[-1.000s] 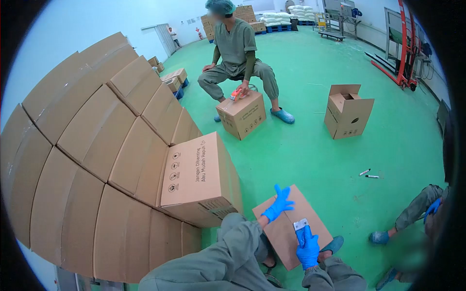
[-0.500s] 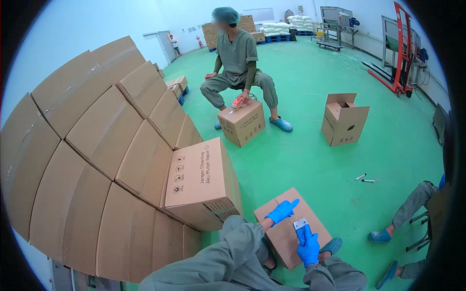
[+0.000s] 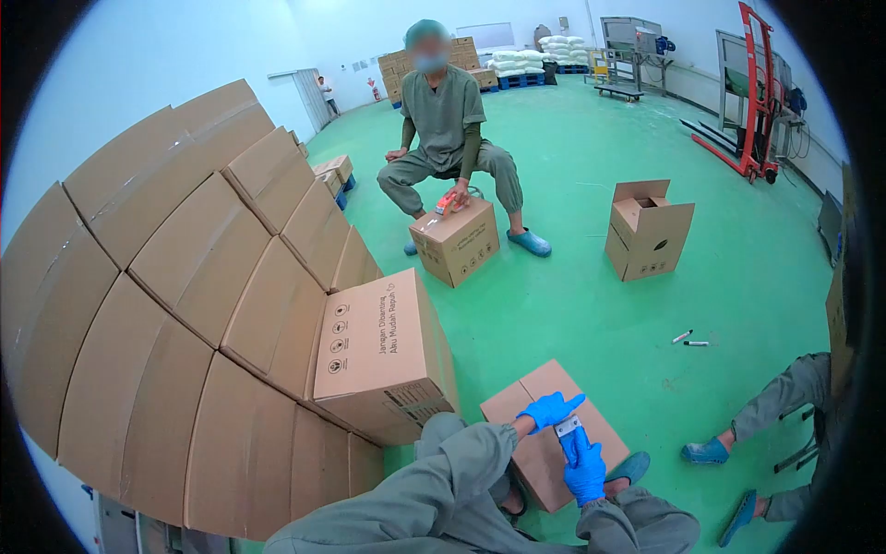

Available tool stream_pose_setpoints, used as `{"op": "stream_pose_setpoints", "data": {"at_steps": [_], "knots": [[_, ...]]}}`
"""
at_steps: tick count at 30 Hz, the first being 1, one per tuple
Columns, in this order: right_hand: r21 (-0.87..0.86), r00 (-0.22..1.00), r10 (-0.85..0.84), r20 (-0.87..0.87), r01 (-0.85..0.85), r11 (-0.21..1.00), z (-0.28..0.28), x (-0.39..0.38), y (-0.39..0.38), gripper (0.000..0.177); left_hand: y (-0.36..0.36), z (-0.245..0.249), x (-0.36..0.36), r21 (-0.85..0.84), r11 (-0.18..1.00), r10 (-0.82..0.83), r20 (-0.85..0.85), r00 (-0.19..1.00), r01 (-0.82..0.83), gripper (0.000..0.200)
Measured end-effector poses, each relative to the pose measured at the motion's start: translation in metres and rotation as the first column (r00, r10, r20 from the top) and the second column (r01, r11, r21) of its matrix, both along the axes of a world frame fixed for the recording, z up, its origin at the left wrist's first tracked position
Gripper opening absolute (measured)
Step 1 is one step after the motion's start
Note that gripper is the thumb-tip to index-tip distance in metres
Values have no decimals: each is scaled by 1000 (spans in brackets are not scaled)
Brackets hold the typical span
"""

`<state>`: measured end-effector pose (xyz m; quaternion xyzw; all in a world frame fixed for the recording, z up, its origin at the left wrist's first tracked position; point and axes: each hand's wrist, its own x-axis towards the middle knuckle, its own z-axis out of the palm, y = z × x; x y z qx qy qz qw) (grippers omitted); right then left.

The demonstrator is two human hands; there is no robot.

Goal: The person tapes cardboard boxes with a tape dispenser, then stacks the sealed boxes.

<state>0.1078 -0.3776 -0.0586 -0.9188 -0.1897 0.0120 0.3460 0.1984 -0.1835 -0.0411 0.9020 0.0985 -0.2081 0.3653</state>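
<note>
A closed cardboard box (image 3: 526, 466) stands on the floor between my legs. My left hand (image 3: 552, 412), in a blue glove, lies over the box top near its middle seam, fingers stretched out toward the right. Just below it is the head of a tape dispenser (image 3: 568, 427), grey-white with a blue part behind. My right hand (image 3: 585, 473), also gloved in blue, is wrapped round this dispenser and keeps it against the box top. The tape itself is too small to make out.
Stacked cartons (image 3: 194, 268) rise on my left, with a printed carton (image 3: 378, 346) beside my knee. A seated co-worker (image 3: 448, 120) rests a hand with an orange dispenser on another box (image 3: 457, 242). An open-flapped box (image 3: 649, 235), two markers (image 3: 692, 340) and a red lifter (image 3: 759, 102) stand or lie farther right.
My left hand has moved down and slightly right, closer to the tape dispenser head. The right hand has barely moved. The co-worker's head has turned up toward me. The view has shifted slightly.
</note>
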Motion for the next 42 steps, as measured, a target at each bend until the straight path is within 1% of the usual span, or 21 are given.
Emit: {"op": "stream_pose_setpoints", "data": {"at_steps": [2, 5, 8, 13, 14, 15, 16, 17, 18, 19, 20, 21, 23, 25, 27, 29, 30, 32, 35, 38, 42], "knots": [[-19, 1000, -8, -7, 7, 1000, -1, 0, -1, 83, -4, 14, -3, -55, 998, 19, -8, 1000, -20, 79], [-50, 1000, -12, -23, 11, 999, 2, 0, -1, 83, -8, 34, -7, -40, 999, 6, 37, 999, -4, 73], [-61, 999, -5, -34, 3, 998, 1, 0, -2, 82, -9, 30, -3, -54, 998, -15, 88, 996, 20, 70], [-30, 1000, 11, -13, -12, 999, -1, -1, -4, 82, -10, 33, -6, -34, 999, -8, 84, 996, 11, 66], [-29, 1000, 7, -19, -8, 1000, 0, -1, -4, 84, -9, 32, -6, -35, 999, -2, 89, 996, 5, 66], [-27, 1000, 4, -25, -5, 1000, 1, 0, -3, 87, -5, 13, -1, -34, 999, -2, 91, 996, 5, 66], [-27, 1000, 5, -24, -5, 1000, 2, -1, -3, 87, 1, -17, 7, -16, 997, -70, 163, 984, 73, 66], [-37, 1000, 14, -18, -14, 999, 3, -1, -4, 86, 4, -34, 11, 7, 990, -137, 232, 963, 139, 65], [-48, 1000, 23, -11, -23, 999, 4, -1, -4, 85, 3, -20, 6, 7, 990, -135, 232, 963, 138, 65], [-48, 1000, 24, -11, -24, 999, 4, -1, -4, 85, 3, 8, -2, -65, 996, -54, 148, 987, 64, 65], [-49, 1000, 23, -16, -23, 999, 3, -1, -4, 85, 2, 25, -7, -130, 991, 23, 58, 998, -16, 65], [-50, 1000, 21, -21, -22, 999, 3, -1, -4, 86, 4, 16, -6, -129, 992, 24, 59, 998, -16, 65], [-54, 1000, 19, -25, -21, 998, 7, -1, -3, 86, 8, -14, 1, -125, 992, 38, 126, 991, -22, 66], [-61, 999, 21, -34, -23, 998, 7, -2, -2, 86, 8, -14, 0, -129, 992, 32, 133, 991, -15, 66], [6, 999, 31, 14, -31, 999, 4, -2, -3, 85, 8, -9, -2, -135, 991, 26, 141, 990, -7, 66], [-5, 1000, 27, 11, -27, 1000, 2, -2, -3, 85, 6, 1, -6, -241, 969, 83, 86, 993, -60, 65], [-15, 1000, 22, 8, -22, 1000, 2, -1, -3, 85, 6, 0, -6, -242, 968, 84, 87, 993, -61, 65], [-15, 1000, 23, 6, -22, 1000, 2, -2, -3, 85, 6, -2, -5, -170, 985, 55, 147, 988, -30, 64], [-29, 1000, 17, -6, -17, 999, 5, -3, -3, 85, 7, -12, -2, -142, 990, 47, 162, 986, -24, 62], [-36, 1000, 12, -17, -13, 999, 8, -3, -2, 85, 8, -7, -4, -185, 983, 28, 146, 989, 0, 62], [-6, 1000, 19, 12, -19, 1000, 6, -3, -3, 85, 7, -12, -4, -180, 984, 36, 163, 986, -6, 62]]}}
